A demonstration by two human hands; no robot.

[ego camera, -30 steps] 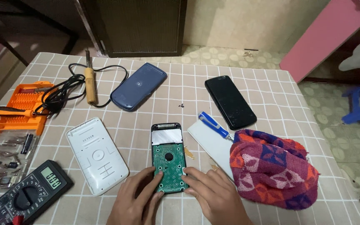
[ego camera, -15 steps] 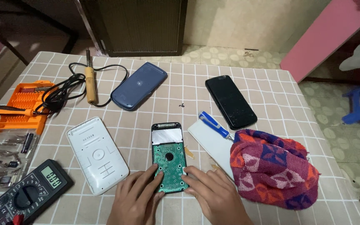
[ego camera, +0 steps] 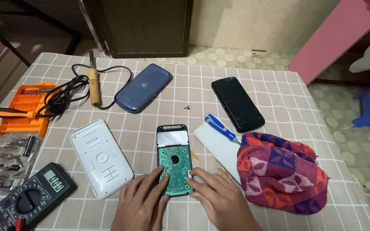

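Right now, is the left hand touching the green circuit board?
Touching. The head view shows the left hand with its fingertips resting on the green circuit board.

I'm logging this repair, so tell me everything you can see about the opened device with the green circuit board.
The opened device lies flat on the checked tablecloth, long axis pointing away. A black frame holds a silvery panel at its far end and a green circuit board with a round hole. Left hand and right hand rest their fingers on its near end.

The worktop (ego camera: pixel 279 85) has a checked cloth; on it lie a black phone (ego camera: pixel 237 104), a white plastic cover (ego camera: pixel 100 157) and a red patterned towel (ego camera: pixel 283 172).
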